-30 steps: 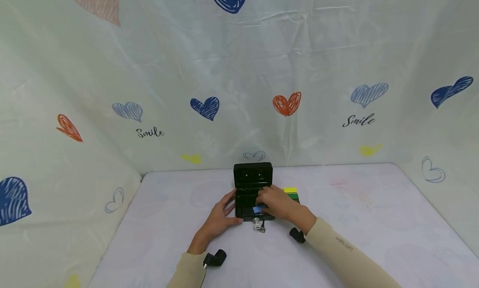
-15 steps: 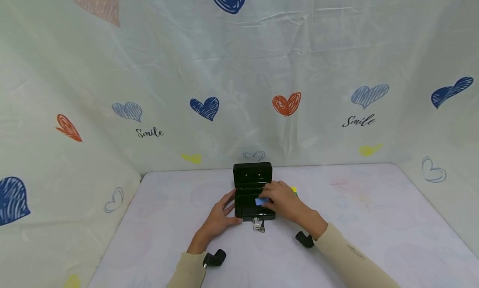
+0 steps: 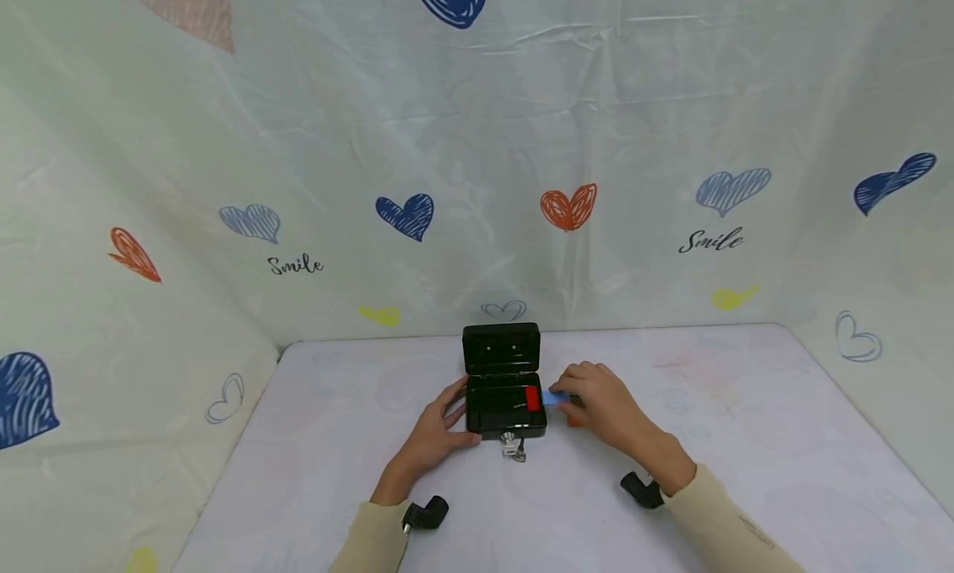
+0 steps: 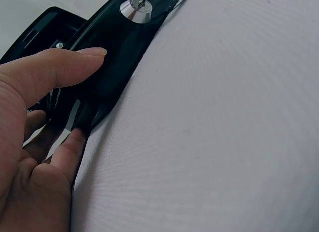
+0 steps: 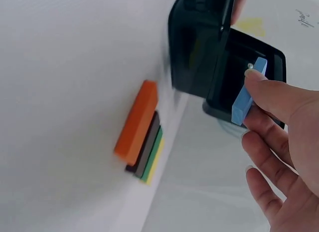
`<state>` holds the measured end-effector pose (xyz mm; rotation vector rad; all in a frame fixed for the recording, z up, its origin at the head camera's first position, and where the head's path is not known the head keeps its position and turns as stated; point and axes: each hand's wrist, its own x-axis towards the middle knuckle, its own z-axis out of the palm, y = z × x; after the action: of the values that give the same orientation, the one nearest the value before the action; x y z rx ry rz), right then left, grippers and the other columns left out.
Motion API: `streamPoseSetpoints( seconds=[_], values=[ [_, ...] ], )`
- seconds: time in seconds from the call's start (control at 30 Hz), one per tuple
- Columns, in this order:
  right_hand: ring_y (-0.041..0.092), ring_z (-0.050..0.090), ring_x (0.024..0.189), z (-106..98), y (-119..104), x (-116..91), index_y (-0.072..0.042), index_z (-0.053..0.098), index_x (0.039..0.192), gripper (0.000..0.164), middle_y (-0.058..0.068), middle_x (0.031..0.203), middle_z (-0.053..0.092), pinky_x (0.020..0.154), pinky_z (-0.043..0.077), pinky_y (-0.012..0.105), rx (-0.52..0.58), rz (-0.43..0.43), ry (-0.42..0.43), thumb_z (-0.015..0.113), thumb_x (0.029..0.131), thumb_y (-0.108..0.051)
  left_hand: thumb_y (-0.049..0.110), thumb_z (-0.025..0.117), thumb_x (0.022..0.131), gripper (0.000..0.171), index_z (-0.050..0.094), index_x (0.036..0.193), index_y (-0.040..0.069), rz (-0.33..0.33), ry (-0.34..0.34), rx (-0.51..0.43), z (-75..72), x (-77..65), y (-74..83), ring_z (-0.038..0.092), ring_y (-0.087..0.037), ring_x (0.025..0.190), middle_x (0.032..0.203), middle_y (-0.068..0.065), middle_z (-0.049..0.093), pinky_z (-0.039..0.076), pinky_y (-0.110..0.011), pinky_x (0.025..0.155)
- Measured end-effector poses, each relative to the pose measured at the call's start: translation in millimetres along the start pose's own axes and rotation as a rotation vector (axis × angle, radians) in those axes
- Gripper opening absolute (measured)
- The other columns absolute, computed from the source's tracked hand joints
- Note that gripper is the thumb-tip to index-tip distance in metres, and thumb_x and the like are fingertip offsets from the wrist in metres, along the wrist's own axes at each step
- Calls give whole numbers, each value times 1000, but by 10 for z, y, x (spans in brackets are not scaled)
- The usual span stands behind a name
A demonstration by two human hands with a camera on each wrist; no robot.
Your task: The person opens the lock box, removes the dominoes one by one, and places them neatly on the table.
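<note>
A black metal cash box (image 3: 492, 433) stands on the table with its lid (image 3: 501, 341) raised. My left hand (image 3: 434, 434) grips its left front corner, thumb (image 4: 75, 67) on the front wall and fingers along the left side. Inside, toward the right wall, is a red block (image 3: 532, 397). Just outside that wall, my right hand (image 3: 609, 409) pinches a blue rectangular block (image 5: 249, 95) between thumb and forefinger. Below the blue block, in the right wrist view, an orange block (image 5: 137, 123) lies beside dark, green (image 5: 151, 154) and yellow blocks in a row.
A silver lock (image 4: 136, 10) with keys (image 3: 519, 454) hangs at the box's front. The white table (image 3: 358, 391) ends at a cloth backdrop (image 3: 477, 258) printed with hearts. Both wrists carry small black cameras (image 3: 426, 513).
My right hand has lifted the blue block out of the cash box and carried it right, past the right wall. The red block inside has come into view. My left hand stays put.
</note>
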<state>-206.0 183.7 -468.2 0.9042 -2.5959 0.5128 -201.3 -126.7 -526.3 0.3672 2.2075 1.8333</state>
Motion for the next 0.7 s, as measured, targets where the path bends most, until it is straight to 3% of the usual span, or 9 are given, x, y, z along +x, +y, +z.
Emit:
streamPoseSetpoints(
  seconds=[0.27,0.7],
  values=[
    [16,64,89,-29,51,-169,-11,83,100,23,-3,97,75,84,60,38,-20,86,-66,93,79,-13,-12,81,82,101,29,167,7,1,12,4,-2,-3,-14,35,-51,152,170,-25,28,52,-42,113],
    [16,66,92,-50,146,-406,-15,83,103,23,-7,97,72,84,59,40,-16,98,-117,91,82,-14,-12,81,82,101,29,167,7,13,8,12,6,-7,-12,36,-51,152,169,-25,28,53,-41,112]
  ],
)
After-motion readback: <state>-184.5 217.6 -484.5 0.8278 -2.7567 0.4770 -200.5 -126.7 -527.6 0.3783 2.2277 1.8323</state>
